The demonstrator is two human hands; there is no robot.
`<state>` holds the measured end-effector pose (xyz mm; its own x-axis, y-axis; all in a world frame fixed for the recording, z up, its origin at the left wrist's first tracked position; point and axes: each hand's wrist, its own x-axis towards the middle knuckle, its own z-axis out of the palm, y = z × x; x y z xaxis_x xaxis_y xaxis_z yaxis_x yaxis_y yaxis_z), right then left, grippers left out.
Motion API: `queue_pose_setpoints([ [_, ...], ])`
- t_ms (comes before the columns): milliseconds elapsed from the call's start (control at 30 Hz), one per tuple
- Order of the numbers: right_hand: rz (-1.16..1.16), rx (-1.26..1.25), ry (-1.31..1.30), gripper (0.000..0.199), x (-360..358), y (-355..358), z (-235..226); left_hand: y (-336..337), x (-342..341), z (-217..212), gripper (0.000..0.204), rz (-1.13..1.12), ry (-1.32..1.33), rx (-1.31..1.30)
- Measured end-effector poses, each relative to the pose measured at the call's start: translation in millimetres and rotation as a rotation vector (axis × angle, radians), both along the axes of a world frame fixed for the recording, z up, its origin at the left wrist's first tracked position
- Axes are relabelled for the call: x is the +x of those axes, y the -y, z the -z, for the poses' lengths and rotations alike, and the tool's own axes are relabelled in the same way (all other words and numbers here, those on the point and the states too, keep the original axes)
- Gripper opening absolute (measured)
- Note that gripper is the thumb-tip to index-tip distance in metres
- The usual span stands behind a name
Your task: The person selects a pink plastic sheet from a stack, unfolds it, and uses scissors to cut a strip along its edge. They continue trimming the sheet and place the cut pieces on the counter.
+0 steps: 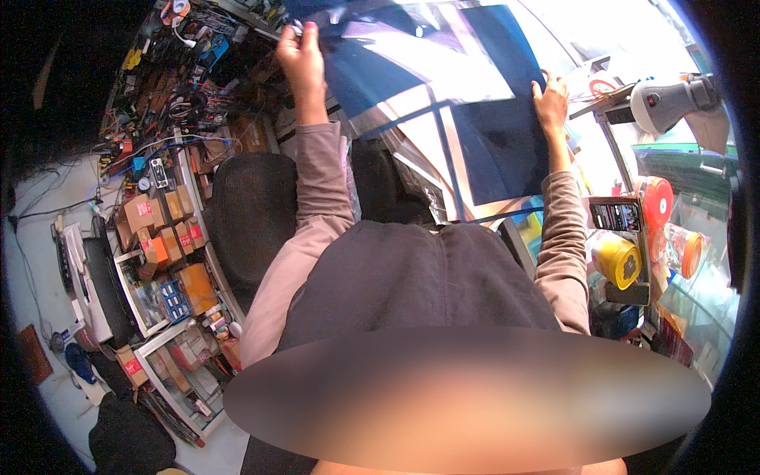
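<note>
Both hands are raised ahead of me, each gripping an edge of a large dark blue sheet [475, 95] that hangs upright between them. My left hand [302, 49] is closed around the sheet's upper left edge, fingers curled over it, and I see something small and metallic at the fingertips, too small for me to identify. My right hand [549, 99] holds the sheet's right edge, thumb on the near face, the fingers wrapped behind it and out of view. Both forearms are in long pinkish sleeves [324, 182]. The sheet is glossy and carries bright reflections across its upper part; its lower edge hangs above a glass counter [697, 293]. On that counter, to my right, I note a yellow tape roll [617, 260], a red-lidded round container [657, 202] and a dark flat card-like item [614, 215] standing beside it. A white-and-grey device [665, 103] sits further back on the right. To my left I see a black mesh chair back [249, 214], shelving with small orange and brown boxes [154, 229], and a wall rack tangled with cables [182, 87].
</note>
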<state>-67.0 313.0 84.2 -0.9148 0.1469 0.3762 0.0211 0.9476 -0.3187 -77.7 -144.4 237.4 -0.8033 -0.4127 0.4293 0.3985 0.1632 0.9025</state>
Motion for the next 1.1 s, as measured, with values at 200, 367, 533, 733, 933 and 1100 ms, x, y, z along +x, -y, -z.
queue_pose_setpoints([
  [200, 0.002, -0.69, 0.168, 0.042, -11.7, -24.5, 8.8, -93.5, 16.3, 87.0, 0.013, 0.215, 0.254, 0.116],
  [367, 0.076, -1.066, 0.528, 0.045, -1.4, -51.7, -10.1, -150.3, 37.4, 155.5, 0.019, 0.198, 0.448, 0.15],
  [533, 0.037, -1.039, 0.568, 0.049, -6.0, -50.2, -22.5, -161.0, 46.5, 180.6, 0.027, 0.27, 0.55, -0.116],
  [733, -0.085, -0.703, 0.642, 0.051, -18.8, -51.6, -14.4, -149.1, 44.2, 183.0, 0.035, 0.213, 0.584, -0.258],
  [933, -0.26, -0.038, 0.183, 0.075, 11.0, -14.8, -45.6, -143.1, 47.7, 179.1, 0.025, 0.495, 0.574, 0.299],
  [1100, -0.79, -0.096, -0.033, 0.089, 38.9, 68.3, -63.9, -155.3, 60.6, 157.6, 0.036, 0.615, 0.566, 0.299],
])
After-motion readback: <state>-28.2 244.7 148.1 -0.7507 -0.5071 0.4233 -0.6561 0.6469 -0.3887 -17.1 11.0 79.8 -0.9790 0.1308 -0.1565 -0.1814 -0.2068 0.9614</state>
